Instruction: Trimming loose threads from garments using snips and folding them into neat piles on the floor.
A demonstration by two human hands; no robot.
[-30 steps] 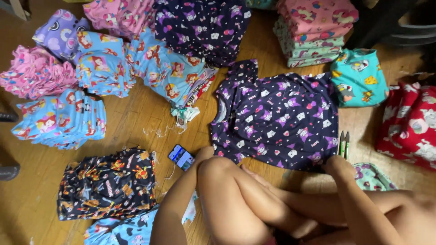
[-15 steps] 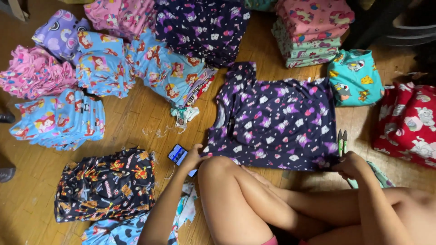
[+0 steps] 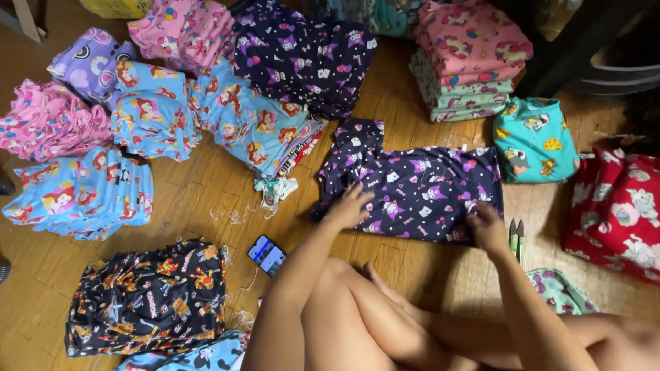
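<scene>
Left hand (image 3: 347, 208) flat, right hand (image 3: 488, 230) pinching (loosely) navy shirt (image 3: 419, 189)

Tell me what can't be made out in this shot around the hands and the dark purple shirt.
Head view only:
- Lower edge of the dark purple shirt: covered by the left hand and right hand.
- Phone screen: too small to tell.
- Small green tool beside the right hand: too small to identify.
- Red garment: cut off by the right edge.
- Black printed garment: its lower part runs toward the bottom edge.
</scene>
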